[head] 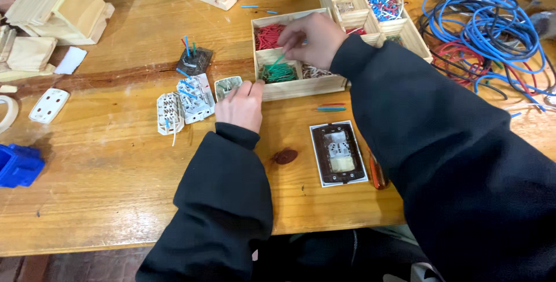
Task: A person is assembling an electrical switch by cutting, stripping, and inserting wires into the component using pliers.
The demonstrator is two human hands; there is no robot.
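My right hand [310, 37] reaches over a small wooden compartment box [301, 88] and pinches a short green wire piece [277, 62] above the compartment of green wire pieces [279, 73]. Red wire pieces [269, 36] fill the compartment behind. My left hand [242, 105] rests on the table and holds a small white socket module [226, 87] against the box's front left corner. Beside it lie two white socket modules [186, 101] with blue wire ends, and a dark module [194, 61] with blue and red wires sticking up.
A brown-framed socket plate [339, 153] lies near the table's front edge, with a dark brown blob [285, 156] beside it. A longer wooden tray [370, 4] holds mixed wires. Coiled blue, red and black cables [492, 33] lie right. Wooden blocks [55, 10] and a blue box [18, 165] sit left.
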